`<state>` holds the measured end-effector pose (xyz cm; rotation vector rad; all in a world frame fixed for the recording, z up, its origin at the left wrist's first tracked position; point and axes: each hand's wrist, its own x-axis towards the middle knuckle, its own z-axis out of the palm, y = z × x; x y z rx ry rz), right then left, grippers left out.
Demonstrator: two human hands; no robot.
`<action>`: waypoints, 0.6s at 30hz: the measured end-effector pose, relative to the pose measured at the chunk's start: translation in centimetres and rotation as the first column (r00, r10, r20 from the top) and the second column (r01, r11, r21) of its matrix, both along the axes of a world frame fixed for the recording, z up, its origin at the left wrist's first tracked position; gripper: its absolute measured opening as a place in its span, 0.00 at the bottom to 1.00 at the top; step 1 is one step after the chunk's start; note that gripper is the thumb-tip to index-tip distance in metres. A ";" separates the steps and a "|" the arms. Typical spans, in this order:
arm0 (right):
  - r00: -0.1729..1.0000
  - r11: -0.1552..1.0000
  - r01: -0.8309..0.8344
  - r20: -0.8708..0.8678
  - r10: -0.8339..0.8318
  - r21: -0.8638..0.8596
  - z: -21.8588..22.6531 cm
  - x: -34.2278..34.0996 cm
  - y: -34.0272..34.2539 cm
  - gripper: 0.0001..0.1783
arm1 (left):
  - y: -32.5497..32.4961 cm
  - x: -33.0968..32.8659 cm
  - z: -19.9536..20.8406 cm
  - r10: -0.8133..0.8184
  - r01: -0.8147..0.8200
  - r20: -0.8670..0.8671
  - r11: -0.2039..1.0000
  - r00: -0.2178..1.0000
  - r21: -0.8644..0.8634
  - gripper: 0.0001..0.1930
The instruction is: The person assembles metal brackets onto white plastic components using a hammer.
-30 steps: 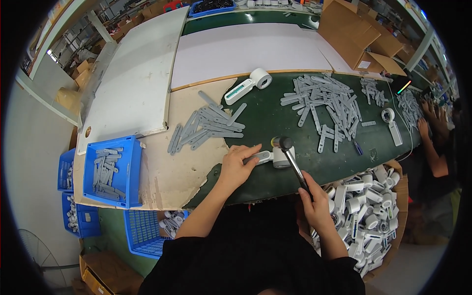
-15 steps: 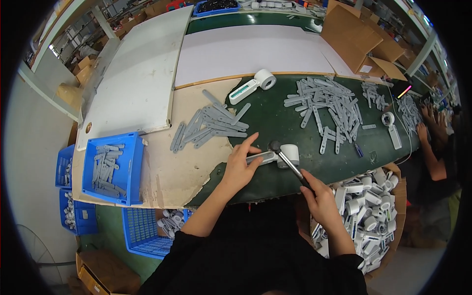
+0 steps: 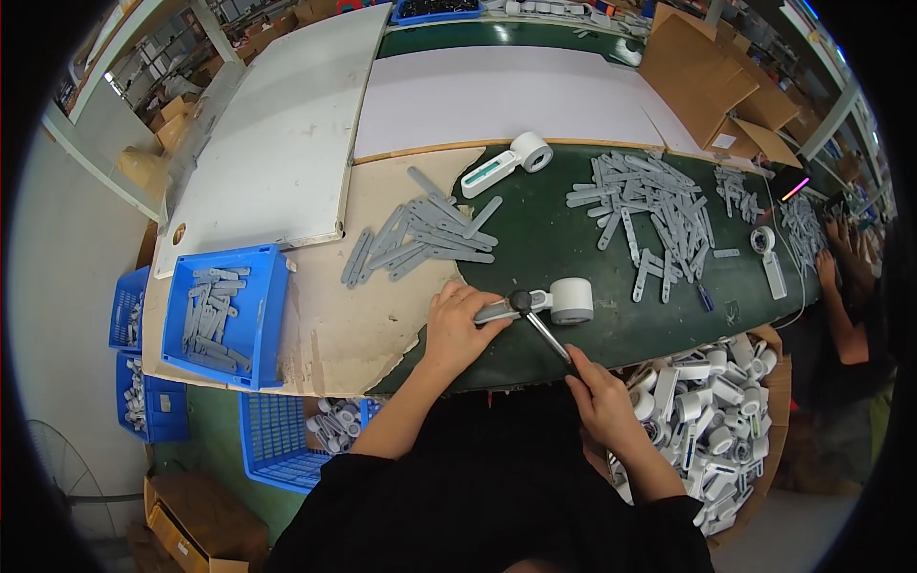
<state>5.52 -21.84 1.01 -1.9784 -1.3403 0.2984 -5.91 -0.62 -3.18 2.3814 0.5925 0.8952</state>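
Both grips are filled: the left hand (image 3: 453, 331) pinches the handle end of a white round-headed device (image 3: 571, 292) on the green counter (image 3: 659, 329), and the right hand (image 3: 604, 399) wraps a hammer (image 3: 546, 334). The hammer's head has shifted from the device's round end to over its grey strip (image 3: 492, 312), so work now seems centred there; contact cannot be told.
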 end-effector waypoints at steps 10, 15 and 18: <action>0.997 0.997 -0.072 -0.013 0.072 0.002 1.6 0.0 1.1 0.24 | -0.4 -0.6 -1.7 0.023 0.060 0.139 0.820 0.990 -0.569 0.40; 0.989 0.988 -0.145 -0.007 0.145 0.046 0.0 -0.9 1.4 0.25 | -0.5 0.1 -1.7 0.035 0.098 0.218 0.815 0.975 -0.571 0.42; 0.989 0.988 -0.150 -0.009 0.150 -0.042 0.7 -1.5 1.2 0.24 | -0.7 -0.2 -1.8 0.050 0.057 0.154 0.784 0.987 -0.618 0.41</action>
